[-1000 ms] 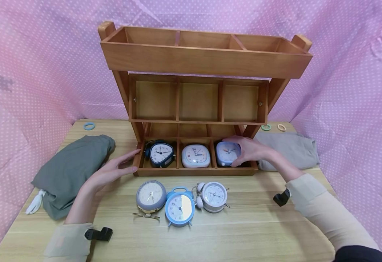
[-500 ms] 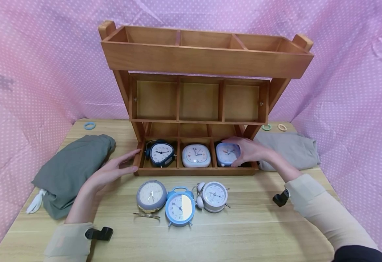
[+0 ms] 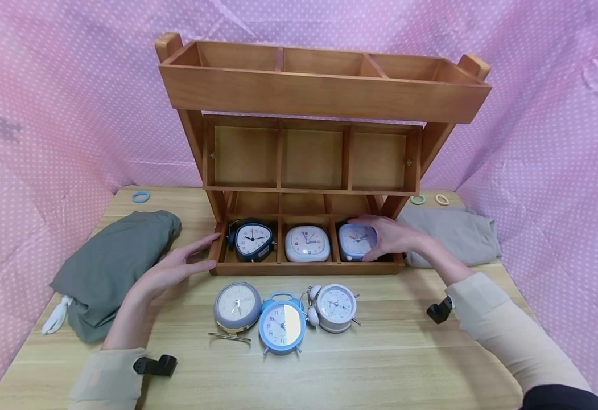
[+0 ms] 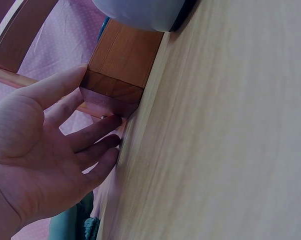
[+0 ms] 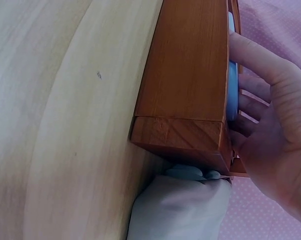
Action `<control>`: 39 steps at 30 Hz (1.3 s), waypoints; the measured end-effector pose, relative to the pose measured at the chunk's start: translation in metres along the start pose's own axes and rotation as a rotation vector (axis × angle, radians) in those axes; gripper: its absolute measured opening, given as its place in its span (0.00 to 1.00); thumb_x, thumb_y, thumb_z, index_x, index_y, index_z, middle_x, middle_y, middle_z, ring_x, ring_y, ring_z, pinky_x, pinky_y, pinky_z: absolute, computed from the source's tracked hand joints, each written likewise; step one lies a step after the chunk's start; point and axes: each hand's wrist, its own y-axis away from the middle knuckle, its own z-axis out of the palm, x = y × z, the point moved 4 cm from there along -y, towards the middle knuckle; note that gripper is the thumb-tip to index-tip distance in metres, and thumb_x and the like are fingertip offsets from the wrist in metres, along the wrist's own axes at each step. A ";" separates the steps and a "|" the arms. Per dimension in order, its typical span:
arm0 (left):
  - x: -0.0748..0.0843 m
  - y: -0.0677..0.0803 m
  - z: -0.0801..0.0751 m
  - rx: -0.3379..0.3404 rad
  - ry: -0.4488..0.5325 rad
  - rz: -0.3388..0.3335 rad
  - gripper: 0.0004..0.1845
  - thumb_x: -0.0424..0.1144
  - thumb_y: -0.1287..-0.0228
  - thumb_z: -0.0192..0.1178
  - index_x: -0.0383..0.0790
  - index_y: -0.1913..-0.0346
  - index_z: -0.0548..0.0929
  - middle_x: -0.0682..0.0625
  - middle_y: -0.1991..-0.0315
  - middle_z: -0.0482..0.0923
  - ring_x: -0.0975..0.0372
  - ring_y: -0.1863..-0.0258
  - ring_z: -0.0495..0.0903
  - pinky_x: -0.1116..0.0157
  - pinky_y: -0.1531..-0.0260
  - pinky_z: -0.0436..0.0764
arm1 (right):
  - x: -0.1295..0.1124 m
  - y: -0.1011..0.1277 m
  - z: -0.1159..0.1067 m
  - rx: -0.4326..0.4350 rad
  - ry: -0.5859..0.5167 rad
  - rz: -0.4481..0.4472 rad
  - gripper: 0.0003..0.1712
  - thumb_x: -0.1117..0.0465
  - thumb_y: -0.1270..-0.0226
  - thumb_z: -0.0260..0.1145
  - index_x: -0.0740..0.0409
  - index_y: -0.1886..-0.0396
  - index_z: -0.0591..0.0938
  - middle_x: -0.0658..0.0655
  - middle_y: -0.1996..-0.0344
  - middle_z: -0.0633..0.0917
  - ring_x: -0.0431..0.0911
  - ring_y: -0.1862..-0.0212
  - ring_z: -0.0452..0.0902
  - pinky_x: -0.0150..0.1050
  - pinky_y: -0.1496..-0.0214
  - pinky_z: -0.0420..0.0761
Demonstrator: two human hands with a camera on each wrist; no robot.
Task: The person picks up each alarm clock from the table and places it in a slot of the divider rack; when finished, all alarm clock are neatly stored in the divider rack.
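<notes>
Seating blue square clock [image 3: 356,240] in rack [image 3: 306,267] right compartment | right hand [image 3: 392,234] fingers curled around it; keep it upright | left hand [image 3: 173,270] spread, steadying rack's left end

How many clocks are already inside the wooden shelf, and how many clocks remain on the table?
Three clocks sit in the bottom tier of the wooden shelf: the dark triangular clock, the white square clock and the blue square clock, which the right hand grips. The left hand touches the shelf's corner. Three round alarm clocks wait on the table.
</notes>
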 end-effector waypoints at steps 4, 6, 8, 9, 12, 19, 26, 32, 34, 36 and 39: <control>0.000 0.000 0.000 0.001 -0.004 0.004 0.42 0.55 0.27 0.61 0.54 0.17 0.55 0.42 0.15 0.47 0.38 0.17 0.41 0.27 0.26 0.46 | 0.000 0.000 0.000 0.001 -0.002 0.008 0.54 0.51 0.55 0.85 0.57 0.26 0.73 0.61 0.32 0.79 0.55 0.36 0.77 0.54 0.34 0.77; 0.000 0.000 0.000 0.001 -0.004 0.001 0.42 0.55 0.27 0.61 0.54 0.17 0.55 0.42 0.15 0.47 0.38 0.17 0.41 0.27 0.26 0.46 | 0.000 0.000 -0.001 0.000 -0.001 0.013 0.54 0.50 0.54 0.85 0.57 0.26 0.73 0.61 0.33 0.80 0.54 0.36 0.77 0.54 0.35 0.77; 0.000 0.000 0.000 0.001 -0.003 -0.003 0.42 0.55 0.27 0.61 0.54 0.17 0.55 0.42 0.15 0.47 0.38 0.17 0.41 0.27 0.26 0.47 | -0.001 0.000 -0.001 -0.002 -0.007 0.017 0.54 0.51 0.54 0.85 0.57 0.26 0.73 0.61 0.33 0.80 0.55 0.37 0.77 0.54 0.35 0.78; 0.000 0.000 -0.001 0.001 -0.003 -0.005 0.42 0.55 0.27 0.61 0.54 0.17 0.55 0.42 0.15 0.47 0.38 0.17 0.41 0.27 0.26 0.47 | -0.001 0.000 -0.001 -0.002 -0.011 0.017 0.54 0.51 0.54 0.85 0.57 0.26 0.73 0.62 0.33 0.80 0.55 0.37 0.77 0.54 0.35 0.78; 0.001 0.000 -0.001 0.001 -0.005 -0.004 0.42 0.55 0.27 0.61 0.54 0.17 0.55 0.42 0.15 0.47 0.38 0.17 0.41 0.27 0.26 0.46 | -0.001 0.001 0.000 0.006 -0.007 0.004 0.54 0.51 0.54 0.85 0.59 0.26 0.73 0.63 0.33 0.79 0.56 0.36 0.77 0.56 0.35 0.77; 0.001 0.000 -0.001 0.005 -0.007 0.006 0.42 0.55 0.26 0.61 0.54 0.17 0.55 0.41 0.15 0.47 0.38 0.17 0.41 0.27 0.26 0.46 | 0.001 0.004 0.002 0.024 0.001 0.001 0.55 0.52 0.53 0.85 0.60 0.25 0.71 0.67 0.30 0.74 0.60 0.32 0.73 0.58 0.31 0.75; -0.002 0.000 0.000 -0.003 0.003 -0.013 0.42 0.56 0.27 0.61 0.54 0.17 0.54 0.42 0.15 0.46 0.38 0.17 0.40 0.27 0.26 0.46 | 0.001 0.006 0.002 0.026 -0.007 -0.004 0.57 0.50 0.51 0.84 0.61 0.23 0.68 0.70 0.27 0.71 0.64 0.27 0.67 0.63 0.28 0.71; -0.002 -0.001 0.000 0.001 0.000 -0.006 0.42 0.55 0.27 0.61 0.54 0.17 0.55 0.41 0.15 0.47 0.38 0.17 0.41 0.26 0.27 0.45 | -0.001 0.013 0.000 0.056 -0.037 0.004 0.55 0.48 0.48 0.83 0.58 0.22 0.68 0.68 0.26 0.70 0.64 0.25 0.66 0.64 0.27 0.70; -0.002 -0.001 0.000 0.001 0.000 -0.006 0.42 0.55 0.27 0.61 0.53 0.17 0.55 0.41 0.15 0.47 0.38 0.17 0.41 0.26 0.27 0.45 | -0.002 0.016 -0.001 0.075 -0.069 0.022 0.53 0.48 0.46 0.82 0.57 0.23 0.69 0.67 0.25 0.70 0.63 0.25 0.65 0.64 0.26 0.69; -0.002 -0.001 0.000 0.001 0.001 -0.009 0.42 0.56 0.27 0.61 0.54 0.17 0.55 0.41 0.15 0.46 0.38 0.17 0.40 0.26 0.27 0.45 | -0.003 0.021 -0.003 0.101 -0.094 0.031 0.50 0.49 0.43 0.80 0.57 0.23 0.70 0.66 0.25 0.70 0.63 0.24 0.65 0.64 0.26 0.68; -0.002 0.000 0.000 0.002 0.002 -0.010 0.42 0.55 0.27 0.61 0.54 0.17 0.55 0.41 0.15 0.46 0.38 0.17 0.40 0.26 0.27 0.46 | -0.005 0.028 -0.005 0.149 -0.144 0.028 0.46 0.51 0.40 0.79 0.56 0.24 0.71 0.64 0.26 0.72 0.62 0.24 0.65 0.64 0.25 0.67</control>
